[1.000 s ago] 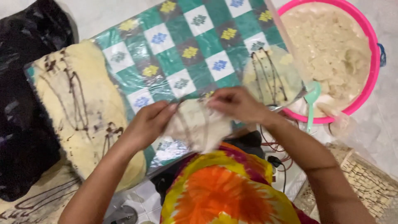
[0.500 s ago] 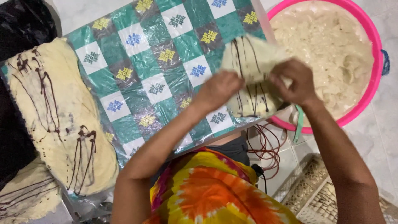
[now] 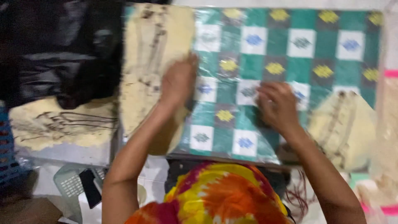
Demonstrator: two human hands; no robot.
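Observation:
My left hand lies on the right edge of a large pale flat dough sheet streaked with dark lines; whether it grips the edge is lost in blur. Fingers spread, my right hand rests on the green and white checkered cloth under clear plastic and holds nothing. To the right of that hand, a smaller folded dough piece with dark streaks lies at the cloth's edge.
A black plastic bag fills the upper left. Another streaked dough sheet lies below it. A pink basin shows at the right edge and a blue crate at the far left. My colourful garment is at the bottom.
Both hands held the streaked dough piece up near the pink basin; now it lies at the right and the hands have come down onto the table. The view has swung left.

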